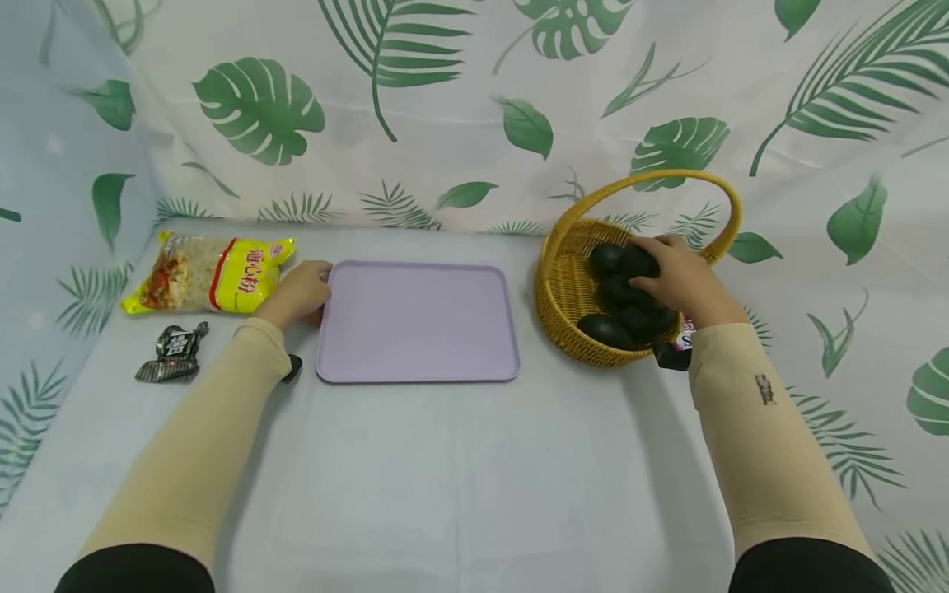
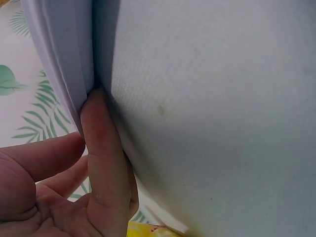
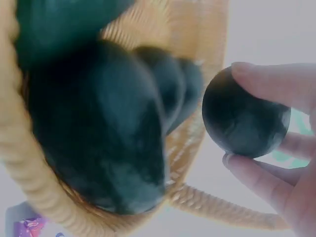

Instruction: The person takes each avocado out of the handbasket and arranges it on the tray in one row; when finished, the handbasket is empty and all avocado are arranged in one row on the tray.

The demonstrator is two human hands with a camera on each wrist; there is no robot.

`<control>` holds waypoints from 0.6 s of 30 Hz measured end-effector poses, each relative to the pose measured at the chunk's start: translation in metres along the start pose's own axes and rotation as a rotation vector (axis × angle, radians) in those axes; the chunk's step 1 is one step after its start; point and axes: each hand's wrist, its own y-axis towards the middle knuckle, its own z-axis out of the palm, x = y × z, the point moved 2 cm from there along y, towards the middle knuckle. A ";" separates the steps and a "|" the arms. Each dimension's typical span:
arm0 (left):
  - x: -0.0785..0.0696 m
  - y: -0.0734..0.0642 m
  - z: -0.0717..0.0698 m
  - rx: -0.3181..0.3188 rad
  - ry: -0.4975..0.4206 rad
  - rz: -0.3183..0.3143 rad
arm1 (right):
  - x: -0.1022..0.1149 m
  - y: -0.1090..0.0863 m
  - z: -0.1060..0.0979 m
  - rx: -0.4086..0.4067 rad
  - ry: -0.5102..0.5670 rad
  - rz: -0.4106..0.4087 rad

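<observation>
My left hand [image 1: 301,294] is at the left edge of a flat lilac tray [image 1: 418,323]. In the left wrist view, the thumb and fingers [image 2: 106,163] pinch the tray's rim [image 2: 74,54]. Over a yellow wicker basket [image 1: 544,309] on the right, my right hand [image 1: 685,280] holds a dark green avocado [image 1: 639,262]. The right wrist view shows this avocado [image 3: 244,116] between thumb and fingertips, beside the basket's wall. Several more avocados [image 3: 98,128] lie inside the basket, partly hidden by the hand in the head view.
A yellow bag of noodles [image 1: 215,273] lies at the back left, with a crumpled black packet [image 1: 176,352] in front of it. By the left wrist is a small black object [image 1: 292,368]. A dark package [image 1: 673,354] sits against the basket's right side. The basket's handle [image 1: 667,175] arches up.
</observation>
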 end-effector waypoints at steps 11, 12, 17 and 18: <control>0.002 0.004 -0.005 -0.011 -0.010 0.002 | 0.065 -0.063 0.007 -0.220 0.077 -0.218; 0.002 0.004 -0.005 -0.012 -0.011 0.005 | 0.073 -0.067 0.010 -0.238 0.088 -0.249; 0.002 0.006 -0.005 -0.010 -0.017 0.007 | 0.116 -0.074 0.035 -0.269 0.121 -0.379; 0.003 0.006 -0.005 -0.007 -0.020 0.006 | 0.125 -0.074 0.041 -0.260 0.128 -0.395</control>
